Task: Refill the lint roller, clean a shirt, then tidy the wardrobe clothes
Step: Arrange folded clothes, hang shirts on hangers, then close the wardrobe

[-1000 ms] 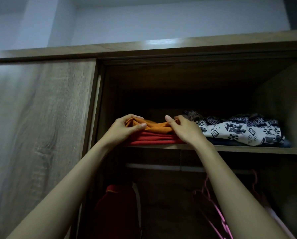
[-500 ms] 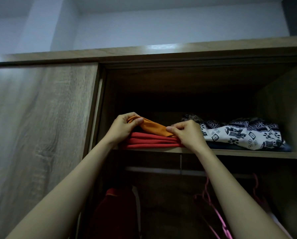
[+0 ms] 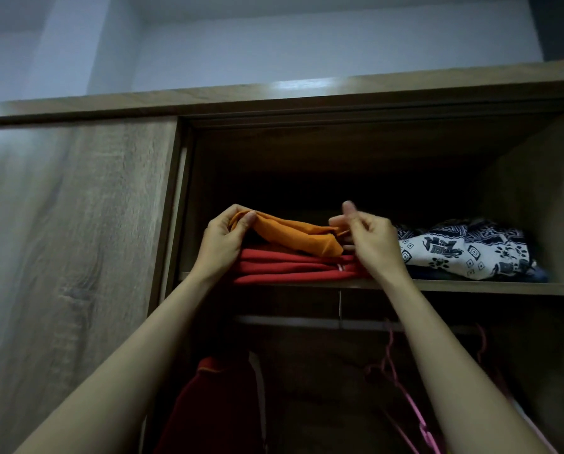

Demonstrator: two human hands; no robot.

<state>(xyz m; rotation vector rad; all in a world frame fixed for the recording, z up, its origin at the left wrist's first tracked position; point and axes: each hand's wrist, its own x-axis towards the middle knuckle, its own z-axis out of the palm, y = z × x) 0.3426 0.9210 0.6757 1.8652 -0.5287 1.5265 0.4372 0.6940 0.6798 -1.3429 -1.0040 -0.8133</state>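
Note:
An orange folded garment point(image 3: 293, 235) lies on top of a stack of red folded clothes point(image 3: 290, 268) on the upper wardrobe shelf point(image 3: 470, 286). My left hand point(image 3: 223, 240) pinches the orange garment's left end between thumb and fingers and lifts it slightly. At the garment's right end, my right hand point(image 3: 370, 244) has its fingers curled around the cloth edge; the grip itself is partly hidden and blurred.
A black-and-white patterned folded cloth point(image 3: 464, 249) sits to the right on the same shelf. Below hang a red garment point(image 3: 215, 407) and pink hangers point(image 3: 415, 417) on a rail point(image 3: 290, 322). A closed wooden door point(image 3: 71, 257) stands at left.
Both hands have raised the orange garment's ends a little off the red stack, and my right hand's fingers have lifted up from the cloth.

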